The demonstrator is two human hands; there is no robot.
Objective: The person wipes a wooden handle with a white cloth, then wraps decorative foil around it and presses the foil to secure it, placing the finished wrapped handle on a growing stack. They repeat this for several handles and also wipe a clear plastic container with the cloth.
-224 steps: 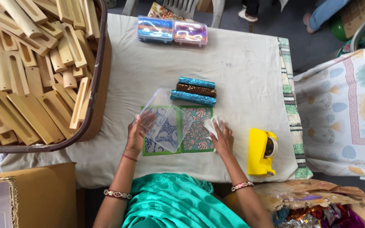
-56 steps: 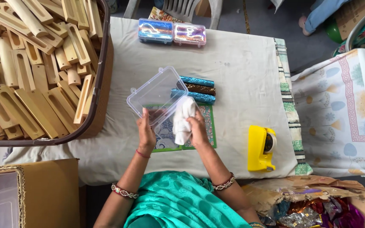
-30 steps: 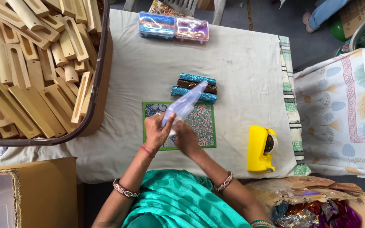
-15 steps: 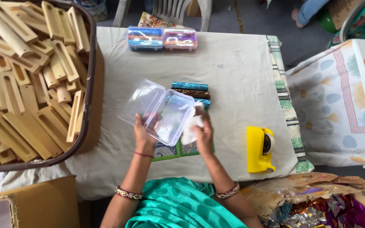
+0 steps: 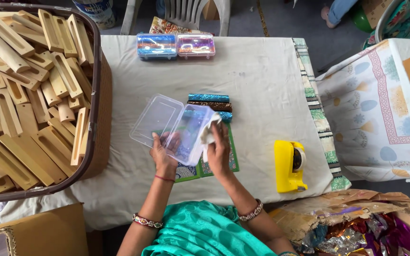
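My left hand point(image 5: 163, 154) holds an open clear plastic hinged box point(image 5: 172, 128) above the table, gripping it at the near edge. My right hand point(image 5: 219, 149) presses a white cloth point(image 5: 209, 133) against the box's right half. Under my hands lies a green patterned card point(image 5: 231, 161) on the white tablecloth point(image 5: 257, 80). Just beyond the box lie three glittery rolls point(image 5: 210, 101), blue and brown, side by side.
A large brown basket point(image 5: 101, 99) full of several wooden holders fills the left side. Two filled clear boxes point(image 5: 175, 45) stand at the table's far edge. A yellow tape dispenser point(image 5: 289, 166) sits to my right. Cardboard boxes point(image 5: 338, 213) with shiny foil stand near me.
The box was turned about in my hands and now is held opened flat, with the cloth moved from inside it to its right half. The view has shifted slightly.
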